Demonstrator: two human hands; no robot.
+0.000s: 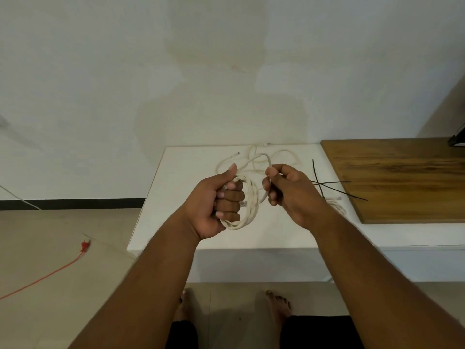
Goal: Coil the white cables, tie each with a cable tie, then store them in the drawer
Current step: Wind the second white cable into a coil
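Cable (253, 205): several loops of it hang above the middle of the bench (181, 192). The uncoiled rest (251, 153) lies in a loose tangle on the far side.
Left grip (221, 197): your fingers are curled tight round the gathered loops, thumb raised along the top.
Right grip (289, 192): your fingers are curled in, pinching the free strand just right of the coil.
Step in hand: winding, by the look of it; much of the cable is not yet coiled.
Doing it well: match each new turn to the loops you hold. Let the strand slide through your right grip so twists run out. Lift slack clear of the tangle before pulling.
Cable ties (334, 182): black and crossed, to the right, partly over the wooden board (402, 177), near your right wrist.
Second bundle (336, 205): white, just beyond that wrist, mostly hidden; you cannot tell whether it is tied.
Drawer: not in view.
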